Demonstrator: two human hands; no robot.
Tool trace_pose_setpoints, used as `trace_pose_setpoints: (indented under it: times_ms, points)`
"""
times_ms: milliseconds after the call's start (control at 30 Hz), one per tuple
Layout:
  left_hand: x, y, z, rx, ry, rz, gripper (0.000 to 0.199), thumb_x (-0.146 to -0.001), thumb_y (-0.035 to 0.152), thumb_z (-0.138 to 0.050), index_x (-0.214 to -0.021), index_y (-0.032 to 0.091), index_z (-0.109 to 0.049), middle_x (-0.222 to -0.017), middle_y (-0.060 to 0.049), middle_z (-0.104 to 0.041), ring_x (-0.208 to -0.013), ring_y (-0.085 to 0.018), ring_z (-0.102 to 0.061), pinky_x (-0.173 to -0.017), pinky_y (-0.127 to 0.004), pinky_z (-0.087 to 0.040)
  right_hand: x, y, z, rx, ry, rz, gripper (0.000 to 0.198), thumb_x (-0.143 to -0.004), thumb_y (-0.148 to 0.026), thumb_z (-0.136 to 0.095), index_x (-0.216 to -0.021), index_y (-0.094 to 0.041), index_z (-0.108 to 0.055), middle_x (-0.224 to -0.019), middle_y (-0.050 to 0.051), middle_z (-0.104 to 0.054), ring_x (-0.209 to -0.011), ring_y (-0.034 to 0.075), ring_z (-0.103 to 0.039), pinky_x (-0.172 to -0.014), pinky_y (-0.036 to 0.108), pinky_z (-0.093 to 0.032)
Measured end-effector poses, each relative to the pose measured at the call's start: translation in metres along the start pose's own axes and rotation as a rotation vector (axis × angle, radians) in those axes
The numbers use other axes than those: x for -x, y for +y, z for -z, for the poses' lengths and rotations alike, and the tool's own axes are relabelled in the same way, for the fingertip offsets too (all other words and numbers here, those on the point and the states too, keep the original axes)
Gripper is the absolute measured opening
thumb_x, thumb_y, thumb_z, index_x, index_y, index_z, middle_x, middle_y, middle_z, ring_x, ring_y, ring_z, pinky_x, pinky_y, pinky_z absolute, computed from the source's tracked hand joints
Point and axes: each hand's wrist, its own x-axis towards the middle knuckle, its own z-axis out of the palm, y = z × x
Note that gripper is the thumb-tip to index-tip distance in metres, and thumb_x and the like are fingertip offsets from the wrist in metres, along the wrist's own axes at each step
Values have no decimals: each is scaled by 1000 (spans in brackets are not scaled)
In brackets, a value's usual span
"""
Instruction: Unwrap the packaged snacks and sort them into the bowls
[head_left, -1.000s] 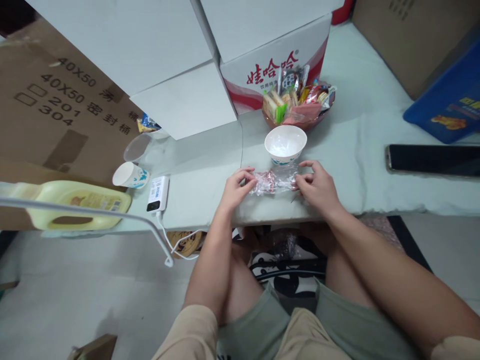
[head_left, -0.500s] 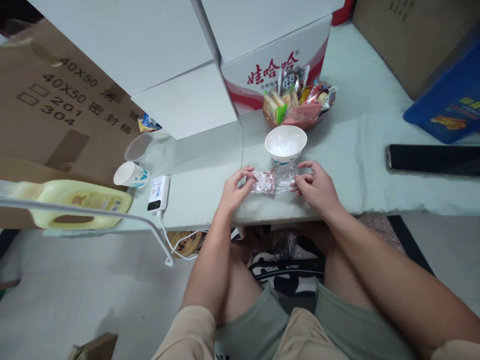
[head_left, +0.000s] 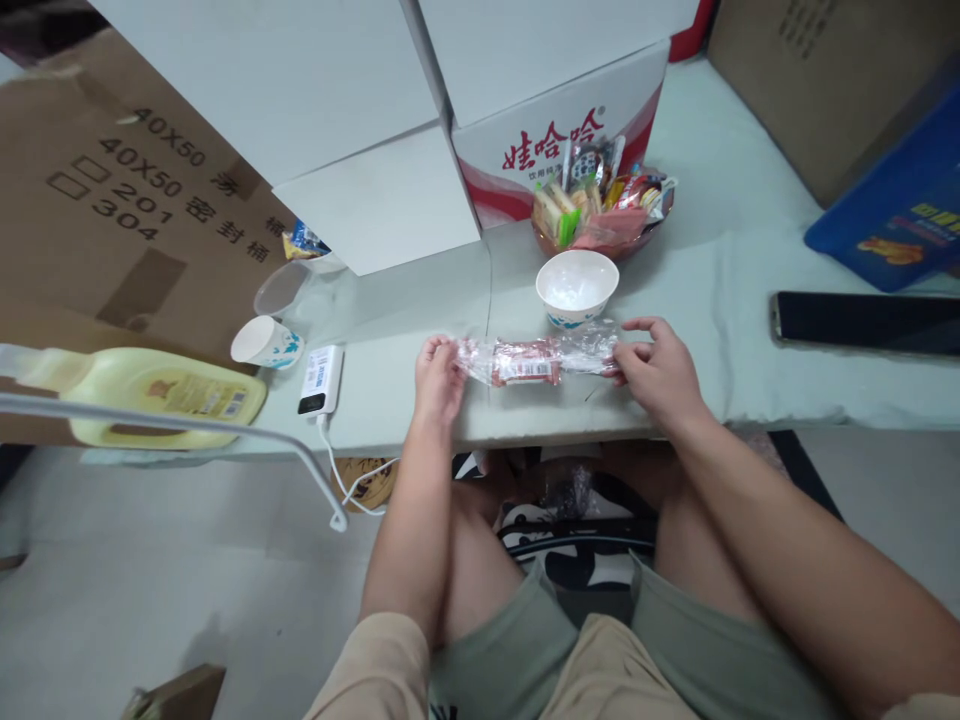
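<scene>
Between my hands, just above the table's front part, stretches clear plastic wrap (head_left: 592, 350) around a reddish packet (head_left: 526, 362) with a white barcode label. My left hand (head_left: 439, 378) pinches the wrap's left end. At the opposite end, the fingers of my right hand (head_left: 655, 362) are closed on the wrap too. Right behind the wrap stands a white paper bowl (head_left: 577, 288) with a blue pattern near its base. What the reddish packet contains cannot be made out.
A bowl of packaged snacks (head_left: 600, 225) stands behind the paper bowl, against white boxes (head_left: 375, 200). To the left are a power bank (head_left: 321, 380) with a cable, a tipped paper cup (head_left: 268, 343) and a yellow jug (head_left: 169, 397). A phone (head_left: 862, 322) lies at right.
My left hand has moved left, drawing the wrap out longer, and more of the reddish packet with its label shows. My right hand has shifted slightly right.
</scene>
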Motion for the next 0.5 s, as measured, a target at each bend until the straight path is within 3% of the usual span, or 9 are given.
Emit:
trace_pose_setpoints:
  times_ms: [67,133,167,233,300,367,500]
  points:
    - [-2,1,5,-102,109,40,36,-66,16,-66,-96,24,-49,-84,1,-64,-74,-14,-66,-70,-26,-52,-1,0,1,0,15,-26,32,-74,-32,-64,-103,-25,-51,-64,-2,-65,-58,22,-69,-47,29,-52]
    - [-2,2,8,-284,134,-99,41,-64,12,-63,-102,24,-53,-97,-2,-66,-90,-17,-68,-81,-30,-53,-2,1,1,5,21,-36,31,-75,-33,-64,-103,-25,-51,-64,-2,-64,-57,21,-67,-47,29,-52]
    - [0,3,8,-382,75,-218,41,-65,12,-62,-103,24,-57,-106,-4,-67,-103,-20,-66,-90,-33,-52,-2,2,1,4,22,-32,32,-76,-34,-64,-104,-25,-51,-65,-2,-64,-56,20,-67,-47,29,-52]
    - [4,5,7,-582,-172,-432,37,-67,16,-65,-104,22,-63,-123,-8,-66,-124,-25,-58,-107,-37,-44,-4,6,-1,-15,21,-6,35,-77,-37,-63,-108,-24,-52,-69,-1,-64,-57,19,-66,-50,29,-54]
    - [8,7,4,-773,-451,-499,31,-70,25,-70,-101,21,-69,-127,-9,-66,-126,-27,-57,-111,-40,-40,-6,10,-3,-44,23,38,42,-79,-39,-63,-116,-24,-51,-83,1,-67,-63,18,-68,-56,31,-58]
    - [11,7,1,-895,-583,-456,21,-76,33,-70,-93,20,-71,-118,-9,-70,-113,-25,-63,-103,-39,-46,-7,15,-4,-39,30,100,48,-79,-39,-63,-123,-25,-50,-103,5,-66,-76,19,-71,-67,36,-61]
    - [16,4,-3,-833,-509,-313,22,-85,39,-62,-80,18,-68,-84,-5,-72,-78,-18,-65,-70,-29,-49,-6,18,-3,149,108,265,48,-78,-32,-63,-125,-25,-57,-128,12,-54,-103,25,-67,-87,44,-60]
